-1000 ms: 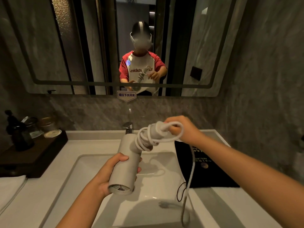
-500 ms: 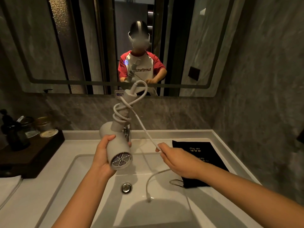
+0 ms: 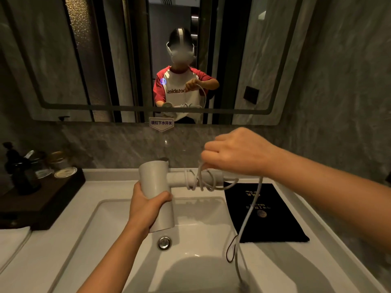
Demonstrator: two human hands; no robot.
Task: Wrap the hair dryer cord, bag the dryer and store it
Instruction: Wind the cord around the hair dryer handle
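My left hand [image 3: 146, 206] grips the barrel of the white hair dryer [image 3: 155, 187] above the sink basin, with its handle pointing right. Several loops of the white cord [image 3: 246, 220] sit around the handle, and the rest hangs down over the basin's right edge. My right hand [image 3: 234, 151] hovers above the handle's end, closed on the cord. A black drawstring bag [image 3: 273, 216] with gold print lies flat on the counter to the right, under my right forearm.
The white sink [image 3: 105, 210] with a metal drain [image 3: 164, 243] fills the middle. A dark wooden tray [image 3: 42, 199] with bottles and jars stands at the left. A folded white towel [image 3: 10, 242] lies at the far left. A mirror and a grey stone wall rise behind.
The dryer has swung from handle-up to handle pointing right. My right hand rose from low over the basin to above the handle, carrying the cord with it.
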